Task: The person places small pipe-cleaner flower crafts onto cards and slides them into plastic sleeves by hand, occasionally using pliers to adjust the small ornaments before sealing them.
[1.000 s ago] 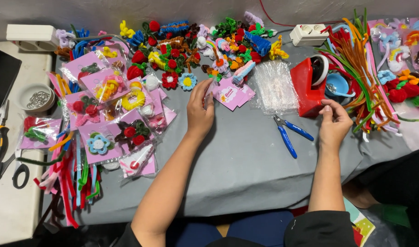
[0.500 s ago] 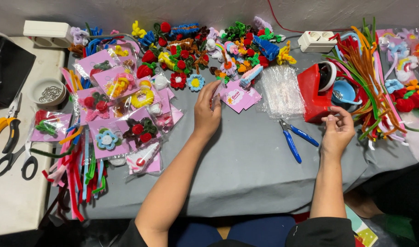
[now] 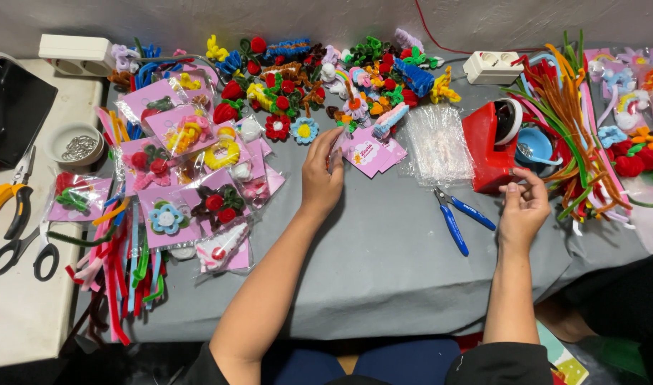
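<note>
Left hand [image 3: 321, 178]: on the grey cloth [image 3: 383, 271], fingers curled narrow, thumb and forefinger pinching the edge of a pink card [image 3: 373, 153].
Pink card: on the cloth beside the clear bags [image 3: 437, 146], below the flower pile [image 3: 326, 78].
Right hand [image 3: 522, 207]: fingers bent close, touching pipe cleaners [image 3: 576, 135] beside the red tape holder [image 3: 490, 142]; whether it grips one, cannot tell.
Blue pliers [image 3: 458, 214]: between the hands, untouched.

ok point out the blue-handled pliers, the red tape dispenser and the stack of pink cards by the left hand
blue-handled metal pliers [image 3: 460, 217]: head view, on the handles
red plastic tape dispenser [image 3: 483, 146]: head view, on its red body
stack of pink paper cards [image 3: 373, 153]: head view, top card's middle
</note>
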